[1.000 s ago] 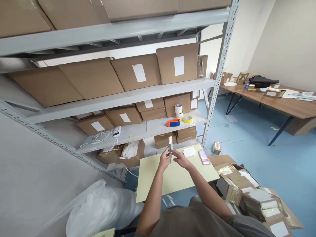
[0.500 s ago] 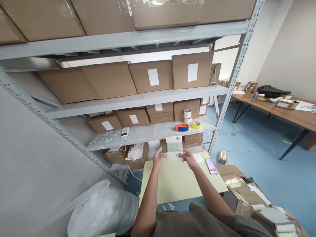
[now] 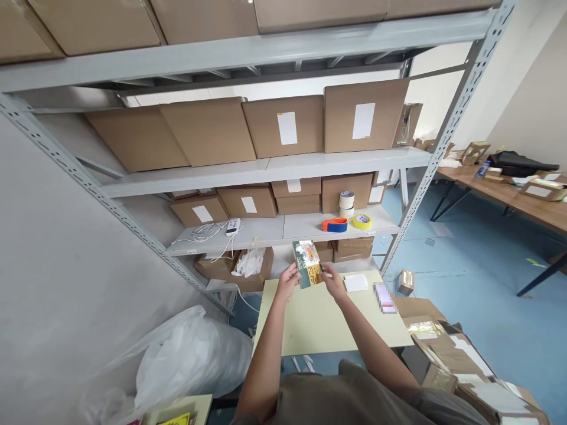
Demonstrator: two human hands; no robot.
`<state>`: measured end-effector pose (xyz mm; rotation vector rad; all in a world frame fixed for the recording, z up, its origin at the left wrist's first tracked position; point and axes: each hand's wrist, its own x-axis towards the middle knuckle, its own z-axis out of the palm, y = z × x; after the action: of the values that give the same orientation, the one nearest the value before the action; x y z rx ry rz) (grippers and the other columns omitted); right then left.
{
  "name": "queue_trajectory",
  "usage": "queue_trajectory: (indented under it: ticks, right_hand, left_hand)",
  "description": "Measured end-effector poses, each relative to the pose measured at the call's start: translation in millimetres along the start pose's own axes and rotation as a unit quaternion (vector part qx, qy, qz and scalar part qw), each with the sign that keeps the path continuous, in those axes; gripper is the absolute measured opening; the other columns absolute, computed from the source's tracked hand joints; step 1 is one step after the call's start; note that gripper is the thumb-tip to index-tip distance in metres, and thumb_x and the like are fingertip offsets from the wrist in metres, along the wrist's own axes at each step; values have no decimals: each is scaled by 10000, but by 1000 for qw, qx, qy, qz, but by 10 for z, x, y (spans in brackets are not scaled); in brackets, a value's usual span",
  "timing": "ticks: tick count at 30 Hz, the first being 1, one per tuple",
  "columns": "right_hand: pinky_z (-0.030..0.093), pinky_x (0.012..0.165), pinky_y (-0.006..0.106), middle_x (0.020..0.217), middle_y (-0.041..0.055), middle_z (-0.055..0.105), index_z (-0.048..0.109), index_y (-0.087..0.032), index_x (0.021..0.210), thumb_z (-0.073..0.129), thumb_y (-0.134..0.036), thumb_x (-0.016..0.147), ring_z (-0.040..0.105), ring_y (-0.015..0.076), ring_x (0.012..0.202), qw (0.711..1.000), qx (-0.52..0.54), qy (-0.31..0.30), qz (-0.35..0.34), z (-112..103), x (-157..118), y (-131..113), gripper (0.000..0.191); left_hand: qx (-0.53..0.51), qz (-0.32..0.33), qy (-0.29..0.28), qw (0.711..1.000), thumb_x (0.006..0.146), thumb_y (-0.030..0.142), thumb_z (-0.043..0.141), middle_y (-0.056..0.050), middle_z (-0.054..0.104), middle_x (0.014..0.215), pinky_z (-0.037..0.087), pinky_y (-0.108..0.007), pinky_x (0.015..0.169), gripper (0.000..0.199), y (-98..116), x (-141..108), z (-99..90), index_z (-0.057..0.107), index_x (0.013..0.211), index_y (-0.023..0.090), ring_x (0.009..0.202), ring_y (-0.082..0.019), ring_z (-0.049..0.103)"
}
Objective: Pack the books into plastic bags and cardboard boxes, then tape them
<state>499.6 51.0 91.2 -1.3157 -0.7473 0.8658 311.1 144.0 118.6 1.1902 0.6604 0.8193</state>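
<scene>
Above the pale yellow tabletop (image 3: pixel 319 333) is a book (image 3: pixel 309 264) with a green, white and yellow illustrated cover, tilted slightly. My left hand (image 3: pixel 287 283) has its fingers closed on the book's lower left edge. At the right edge my right hand (image 3: pixel 333 281) pinches it between thumb and fingers. Just right of that hand, a small stack of white paper (image 3: pixel 355 283) lies on the tabletop. Farther right is a blurred-out phone-like item (image 3: pixel 384 297).
A grey metal rack (image 3: pixel 225 237) stands ahead with cardboard boxes. Its lower shelf bears a yellow tape roll (image 3: pixel 362 221), an orange-blue tape dispenser (image 3: pixel 334 225) and a power strip (image 3: pixel 233 226). A plastic bag (image 3: pixel 190 354) bulges at left; cartons (image 3: pixel 447 348) are piled at right.
The book has turned over, from its pale barcoded back to the colourful illustrated cover, and now tilts leftward. Both hands keep hold at its sides. My view has shifted slightly left and down.
</scene>
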Motion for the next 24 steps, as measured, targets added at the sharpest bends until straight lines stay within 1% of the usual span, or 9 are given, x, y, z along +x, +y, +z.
queue_trajectory:
  ticks: [2, 4, 7, 9, 12, 15, 18, 22, 24]
  right_hand:
    - [550, 1016, 506, 1196, 90, 780, 741, -272, 1208, 870, -499, 651, 690, 348, 1176, 998, 30, 21, 42, -109, 42, -2, 615]
    - [581, 921, 479, 1079, 86, 801, 723, -257, 1173, 900, -511, 623, 734, 342, 1062, 994, 80, -21, 67, -183, 41, -18, 631]
    - [588, 805, 429, 1024, 80, 808, 691, -258, 1083, 924, -530, 619, 756, 329, 973, 989, 125, -48, 70, -238, -22, -24, 586]
    - [586, 782, 415, 1022, 75, 808, 672, -262, 1051, 943, -514, 602, 757, 327, 969, 988, 134, -33, 72, -263, -73, 12, 581]
    - [587, 798, 420, 978, 60, 806, 662, -264, 1033, 947, -481, 593, 758, 317, 951, 985, 140, -23, 95, -324, -128, 154, 567]
    - [588, 818, 432, 909, 49, 797, 675, -260, 1002, 906, -477, 634, 761, 296, 907, 979, 136, -40, 147, -422, -178, 401, 485]
    - [594, 824, 441, 881, 46, 794, 688, -254, 973, 894, -467, 634, 759, 280, 877, 971, 137, -50, 191, -520, -252, 721, 451]
    - [606, 818, 435, 881, 40, 799, 687, -247, 959, 905, -484, 600, 759, 264, 868, 962, 136, -35, 234, -606, -354, 1210, 483]
    - [606, 820, 421, 933, 51, 807, 694, -250, 1008, 881, -496, 620, 760, 253, 873, 957, 116, -15, 266, -651, -392, 1464, 496]
  left_hand:
    - [-19, -7, -1, 1000, 713, 489, 919, -173, 716, 1389, 587, -393, 970, 861, -39, -2, -78, 648, 1477, 198, 1204, -318, 719]
    - [-26, -17, 13, 999, 692, 482, 939, -174, 714, 1392, 585, -397, 974, 850, -97, 7, -120, 674, 1450, 203, 1204, -313, 720]
    - [2, -38, 80, 996, 673, 440, 962, -175, 725, 1376, 574, -442, 1002, 793, -191, 42, -138, 721, 1390, 204, 1209, -319, 715]
    - [27, -51, 111, 992, 664, 419, 968, -178, 730, 1366, 570, -467, 1008, 763, -258, 68, -129, 743, 1358, 194, 1210, -330, 712]
    - [41, -54, 112, 991, 677, 415, 951, -178, 732, 1361, 574, -472, 1004, 752, -392, 82, -108, 743, 1359, 174, 1207, -344, 712]
    - [54, -60, 123, 989, 704, 384, 918, -171, 745, 1339, 574, -470, 1017, 698, -601, 43, -107, 752, 1345, 163, 1226, -347, 708]
    - [74, -88, 141, 983, 730, 316, 876, -162, 760, 1311, 551, -483, 1066, 605, -897, -42, -122, 771, 1303, 151, 1268, -345, 690]
    - [99, -120, 152, 976, 770, 270, 825, -140, 773, 1289, 495, -483, 1136, 536, -1369, -140, -132, 769, 1293, 165, 1312, -323, 667]
    - [108, -144, 168, 969, 771, 271, 827, -145, 759, 1320, 469, -463, 1160, 552, -1600, -161, -142, 752, 1310, 175, 1341, -313, 649]
